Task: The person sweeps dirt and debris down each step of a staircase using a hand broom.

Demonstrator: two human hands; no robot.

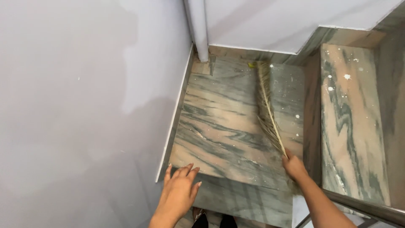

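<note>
Gripping a broom (266, 110) by its lower end, the right hand (294, 166) had its fingers clenched around the bundle, and the bristles stretched away across the landing (219, 126) toward the far wall, the tip lying near a small yellow scrap (252, 65). The left hand (179, 193) hovered over the landing's near edge, fingers released and spread, holding nothing. A white pipe (199, 29) ran down the corner where the walls met. To the right rose a marble step (350, 122), flecked with white paint, and a metal handrail (367, 207) crossed beneath the right forearm.
</note>
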